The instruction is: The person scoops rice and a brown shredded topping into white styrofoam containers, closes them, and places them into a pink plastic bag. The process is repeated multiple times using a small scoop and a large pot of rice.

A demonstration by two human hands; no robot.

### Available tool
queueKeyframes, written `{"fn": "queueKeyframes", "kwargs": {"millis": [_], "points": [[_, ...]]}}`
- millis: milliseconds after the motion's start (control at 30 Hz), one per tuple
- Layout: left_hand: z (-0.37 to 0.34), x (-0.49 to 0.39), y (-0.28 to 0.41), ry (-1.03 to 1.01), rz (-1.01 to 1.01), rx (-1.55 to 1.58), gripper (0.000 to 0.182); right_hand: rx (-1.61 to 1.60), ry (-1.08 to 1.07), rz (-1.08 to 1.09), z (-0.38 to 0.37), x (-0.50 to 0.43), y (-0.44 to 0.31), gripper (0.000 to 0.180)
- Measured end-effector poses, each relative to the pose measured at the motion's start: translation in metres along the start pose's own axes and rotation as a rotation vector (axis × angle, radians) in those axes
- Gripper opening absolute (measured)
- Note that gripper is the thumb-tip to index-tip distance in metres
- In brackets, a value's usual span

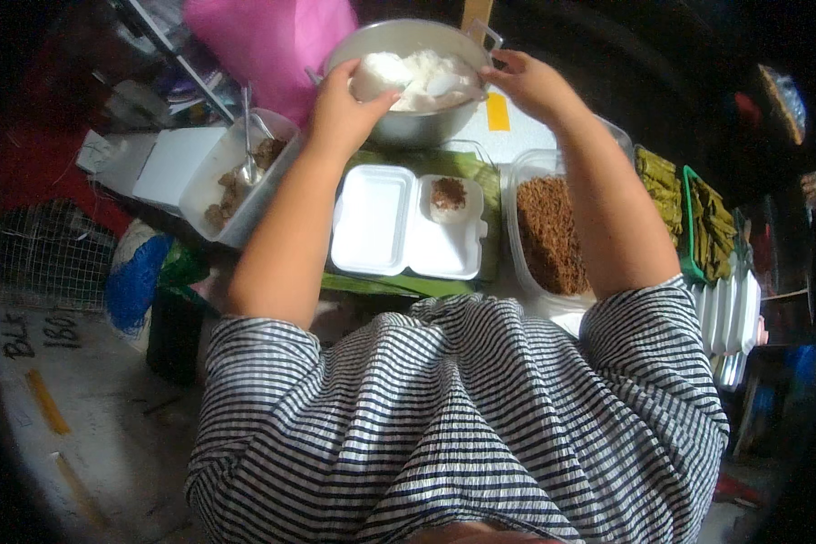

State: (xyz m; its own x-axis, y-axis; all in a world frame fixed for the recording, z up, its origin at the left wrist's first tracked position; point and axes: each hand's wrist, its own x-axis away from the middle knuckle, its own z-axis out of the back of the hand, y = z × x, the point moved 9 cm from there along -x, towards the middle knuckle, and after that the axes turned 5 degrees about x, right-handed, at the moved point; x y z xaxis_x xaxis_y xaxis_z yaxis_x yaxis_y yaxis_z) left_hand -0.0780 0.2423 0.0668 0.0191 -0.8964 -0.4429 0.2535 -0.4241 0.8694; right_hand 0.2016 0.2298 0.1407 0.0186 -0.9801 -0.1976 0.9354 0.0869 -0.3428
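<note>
A large metal pot (421, 126) at the top of the view holds white rice (425, 64). Over its left side my left hand (353, 102) grips a white rounded cup (381, 73) heaped with rice, thumb and fingers on opposite sides. My right hand (523, 81) has its fingers curled together at the pot's right rim. Beside those fingertips a pale scoop (449, 85) lies in the rice; whether they hold it is unclear. Nearer me, an open white foam box (374, 221) has a small portion of rice topped with brown shreds (449, 196) in its right half.
Green leaves (486, 245) lie under the foam box. Left is a plastic tub (228, 234) with brown food chunks and metal utensils. Right are a tub of brown shredded food (547, 231), leaf-wrapped parcels (712, 228) and stacked foam boxes (731, 309). A pink bag (272, 47) stands behind.
</note>
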Motion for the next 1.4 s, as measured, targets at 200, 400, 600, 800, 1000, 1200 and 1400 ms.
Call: {"fn": "queueKeyframes", "kwargs": {"millis": [200, 400, 600, 800, 1000, 1200, 1400], "points": [[-0.005, 0.103, 0.015, -0.179, 0.058, 0.322, 0.073, -0.403, -0.031, -0.069, 0.060, 0.100, 0.005, 0.047], [-0.031, 0.190, 0.063, -0.414, -0.078, -0.242, 0.066, -0.563, 0.100, -0.181, 0.090, 0.192, 0.087, 0.041], [-0.073, 0.204, 0.085, -0.645, -0.292, -0.564, 0.060, -0.534, 0.243, -0.376, 0.121, 0.277, 0.175, 0.040], [-0.114, 0.208, 0.084, -0.769, -0.349, -0.789, 0.061, -0.533, 0.319, -0.493, 0.116, 0.310, 0.207, 0.037], [-0.109, 0.205, 0.059, -0.622, -0.369, -0.571, 0.058, -0.342, 0.491, -0.608, 0.100, 0.357, 0.276, 0.036], [-0.097, 0.224, 0.040, -0.519, -0.379, -0.578, 0.048, -0.017, 0.605, -0.767, 0.062, 0.417, 0.350, 0.033], [-0.091, 0.224, 0.030, -0.479, -0.283, -0.462, 0.046, 0.131, 0.568, -0.701, 0.016, 0.449, 0.364, 0.034]]}}
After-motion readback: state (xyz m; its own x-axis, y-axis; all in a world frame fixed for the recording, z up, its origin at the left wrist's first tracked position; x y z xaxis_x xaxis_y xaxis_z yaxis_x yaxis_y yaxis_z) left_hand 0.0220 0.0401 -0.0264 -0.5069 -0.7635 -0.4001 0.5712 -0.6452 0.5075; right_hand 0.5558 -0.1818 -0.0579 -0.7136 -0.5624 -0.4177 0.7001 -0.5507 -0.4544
